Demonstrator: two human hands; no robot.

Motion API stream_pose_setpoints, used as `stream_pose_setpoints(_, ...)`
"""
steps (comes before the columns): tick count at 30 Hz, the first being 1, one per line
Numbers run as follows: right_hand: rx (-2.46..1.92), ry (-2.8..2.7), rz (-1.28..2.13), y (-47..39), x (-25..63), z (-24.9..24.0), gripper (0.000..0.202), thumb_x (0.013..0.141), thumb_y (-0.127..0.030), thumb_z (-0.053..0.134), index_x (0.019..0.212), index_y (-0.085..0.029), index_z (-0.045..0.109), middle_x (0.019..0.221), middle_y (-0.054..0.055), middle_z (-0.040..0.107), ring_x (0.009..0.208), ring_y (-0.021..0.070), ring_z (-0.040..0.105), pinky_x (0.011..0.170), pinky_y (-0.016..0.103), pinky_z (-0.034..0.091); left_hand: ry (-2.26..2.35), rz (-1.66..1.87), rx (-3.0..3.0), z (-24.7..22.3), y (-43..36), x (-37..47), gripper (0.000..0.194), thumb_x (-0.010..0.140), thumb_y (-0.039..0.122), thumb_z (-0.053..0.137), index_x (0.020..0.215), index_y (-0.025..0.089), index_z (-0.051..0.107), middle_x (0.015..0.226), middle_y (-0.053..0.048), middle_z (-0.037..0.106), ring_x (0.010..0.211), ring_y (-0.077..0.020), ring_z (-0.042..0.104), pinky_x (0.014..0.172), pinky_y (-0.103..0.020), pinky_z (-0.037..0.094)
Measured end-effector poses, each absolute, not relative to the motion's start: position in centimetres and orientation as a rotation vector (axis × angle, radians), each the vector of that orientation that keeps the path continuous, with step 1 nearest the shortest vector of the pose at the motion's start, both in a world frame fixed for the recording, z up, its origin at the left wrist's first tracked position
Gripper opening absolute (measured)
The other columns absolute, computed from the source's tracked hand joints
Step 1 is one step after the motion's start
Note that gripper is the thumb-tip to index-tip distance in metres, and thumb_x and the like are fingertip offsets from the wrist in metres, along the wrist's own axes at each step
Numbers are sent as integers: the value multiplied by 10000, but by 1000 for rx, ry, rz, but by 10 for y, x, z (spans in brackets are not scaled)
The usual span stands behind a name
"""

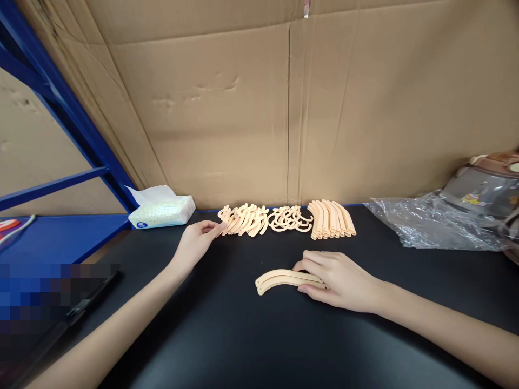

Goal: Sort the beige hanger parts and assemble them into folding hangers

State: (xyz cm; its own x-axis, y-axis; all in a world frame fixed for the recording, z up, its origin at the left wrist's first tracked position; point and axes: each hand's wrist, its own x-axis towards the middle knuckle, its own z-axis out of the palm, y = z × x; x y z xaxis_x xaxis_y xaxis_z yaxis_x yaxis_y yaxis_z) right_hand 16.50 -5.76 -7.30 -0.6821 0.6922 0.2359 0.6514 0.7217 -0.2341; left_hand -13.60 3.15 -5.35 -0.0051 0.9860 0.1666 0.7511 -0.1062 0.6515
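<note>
My right hand [336, 278] is closed around one end of a pair of long curved beige strips [284, 278], which lie side by side with small holes near their ends. They rest low over the black table, pointing left. Farther back, my left hand [197, 243] reaches the left end of a heap of small curved beige pieces [247, 219]. Its thumb and fingertips are pinched together there; the piece between them, if any, is hard to make out. Beside that heap lie hook-shaped beige pieces [290, 219], then a stacked row of longer curved strips [331, 219].
A tissue pack [162, 212] stands at the back left by a blue metal frame [77, 119]. Clear plastic wrap [430, 221] and a clear jug with a brown lid [478, 186] are at the right. A cardboard wall [227, 119] backs the black table [243, 346].
</note>
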Motion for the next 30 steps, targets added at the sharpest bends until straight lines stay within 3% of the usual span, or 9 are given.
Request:
stream_pose_setpoints(11, -1062, -2593, 250, -55, 166, -76, 261, 939, -394, 441, 1073, -211, 570, 889, 25, 569, 740, 142, 570, 658, 254, 416, 2026, 742, 2007, -59, 31, -130, 255, 799, 466, 571, 850, 232, 659, 894, 2, 698, 811, -205, 622, 577, -255, 344)
stream_pose_setpoints(22, -1069, -2573, 280, -56, 164, -77, 241, 933, -378, 452, 1068, -207, 555, 900, 26, 587, 748, 146, 581, 658, 253, 420, 2027, 618, 2118, -55, 25, -125, 302, 799, 515, 544, 882, 243, 647, 779, 24, 676, 714, -185, 622, 542, -237, 349)
stream_pose_setpoints(30, -1081, -2531, 337, -56, 160, -74, 232, 918, -375, 475, 1061, -209, 554, 879, 14, 600, 736, 144, 579, 657, 251, 417, 1987, 588, 2212, -60, 31, -128, 242, 823, 441, 487, 854, 234, 610, 781, 39, 658, 683, -160, 608, 532, -230, 336)
